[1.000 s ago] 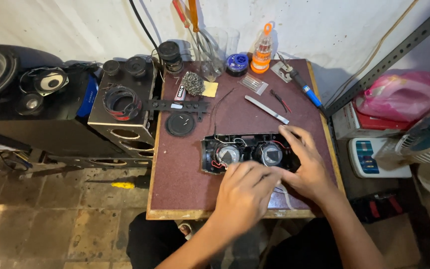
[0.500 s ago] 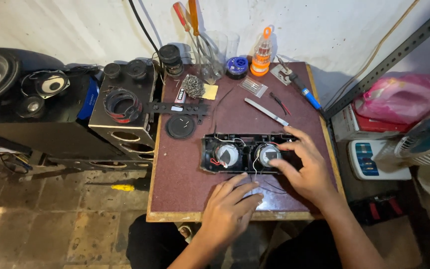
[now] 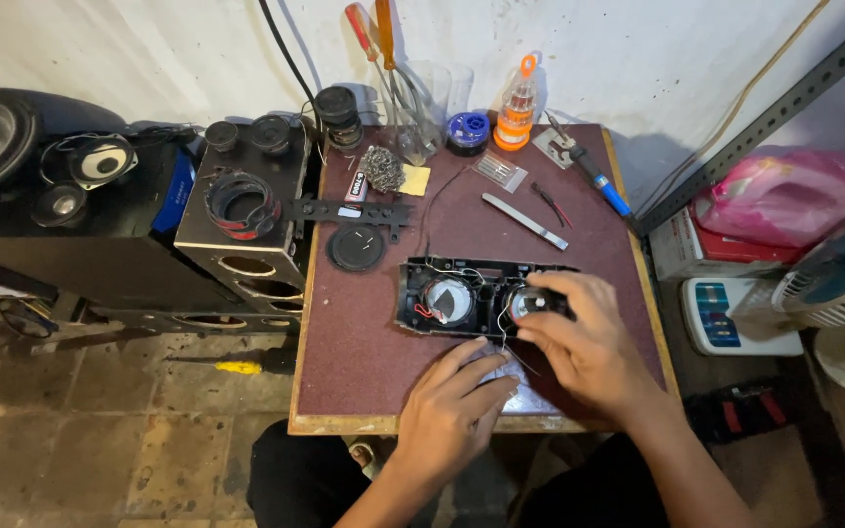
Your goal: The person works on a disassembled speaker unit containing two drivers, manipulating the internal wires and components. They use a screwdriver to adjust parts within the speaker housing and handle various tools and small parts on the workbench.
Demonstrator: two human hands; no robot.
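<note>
A black plastic speaker housing [image 3: 422, 293] lies open on the dark red table [image 3: 364, 372], with two small round drivers and thin wires inside. The left driver [image 3: 449, 300] is uncovered. My right hand [image 3: 589, 342] curls its fingers around the right driver [image 3: 530, 301] at the housing's right end. My left hand [image 3: 457, 406] rests flat, fingers apart, on a pale sheet [image 3: 525, 396] just in front of the housing, holding nothing.
At the table's back stand a jar of screwdrivers [image 3: 413, 108], an orange bottle [image 3: 517, 103], a blue spool [image 3: 468, 129] and a blue-handled soldering iron [image 3: 599, 181]. A metal strip [image 3: 525, 220] and a black round cap [image 3: 357, 247] lie nearby. Big speaker boxes [image 3: 246, 215] stand left, a fan [image 3: 843, 274] right.
My left hand has drawn back from the housing toward the table's front edge. My right hand has closed in on the right driver.
</note>
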